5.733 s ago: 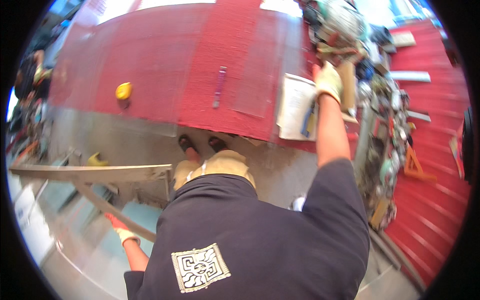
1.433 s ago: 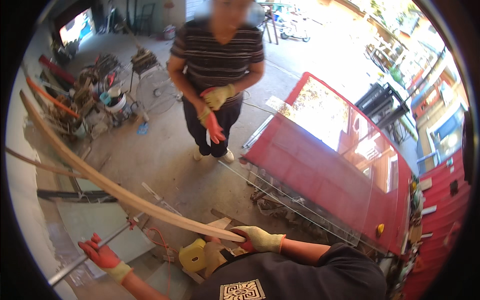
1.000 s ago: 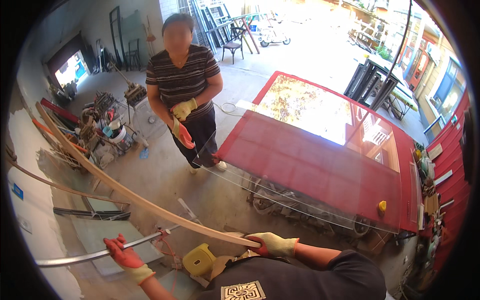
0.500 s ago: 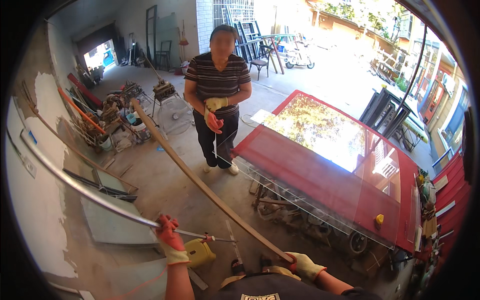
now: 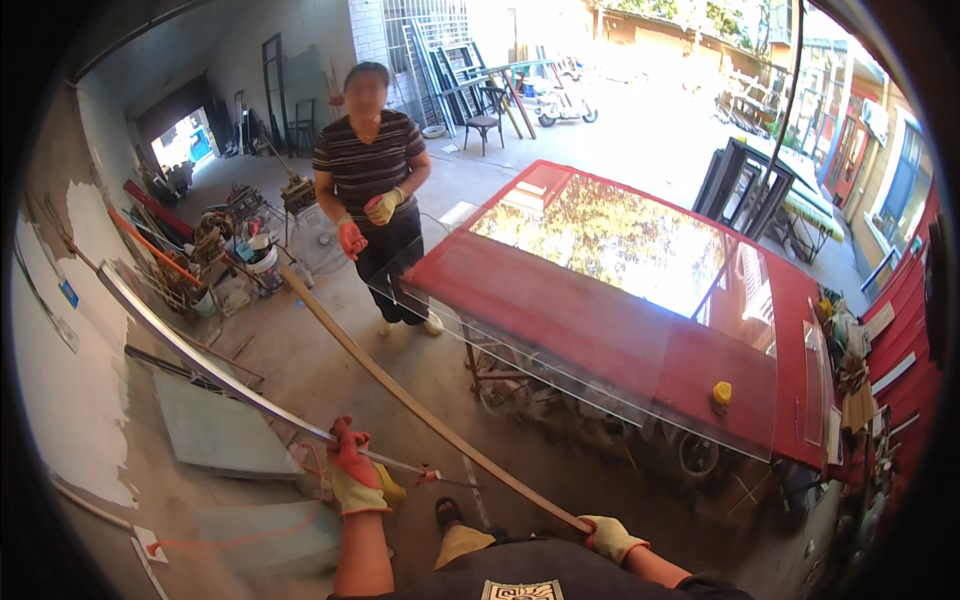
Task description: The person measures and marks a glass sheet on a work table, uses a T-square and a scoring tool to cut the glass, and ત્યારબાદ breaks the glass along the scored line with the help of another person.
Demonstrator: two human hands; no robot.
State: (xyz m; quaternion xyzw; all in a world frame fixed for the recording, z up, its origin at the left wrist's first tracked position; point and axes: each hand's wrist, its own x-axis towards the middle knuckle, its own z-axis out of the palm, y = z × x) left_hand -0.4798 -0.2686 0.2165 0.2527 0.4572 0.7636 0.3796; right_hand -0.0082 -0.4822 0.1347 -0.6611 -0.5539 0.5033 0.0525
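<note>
My left hand (image 5: 357, 472), in a red-palmed cream glove, is closed around a long silver metal bar (image 5: 203, 364) that stretches up and left along the wall. Past my fist, a thinner rod continues to the right, with a small red fitting (image 5: 427, 474) on it. My right hand (image 5: 612, 537), gloved too, grips the near end of a long wooden strip (image 5: 400, 393). This strip runs diagonally away over the floor, toward the far left. Part of the right fingers is hidden by the glove's back.
A person in a striped shirt (image 5: 370, 165) and gloves stands ahead. At right, clear glass sheets lie on a red-topped table (image 5: 800, 400), with a small yellow tool (image 5: 722, 392). Glass panes (image 5: 215, 425) lean at left. Buckets (image 5: 265, 268) and clutter stand beyond.
My view has turned right and the metal bar has swung slightly. The person ahead has parted their hands. Both my hands keep their holds.
</note>
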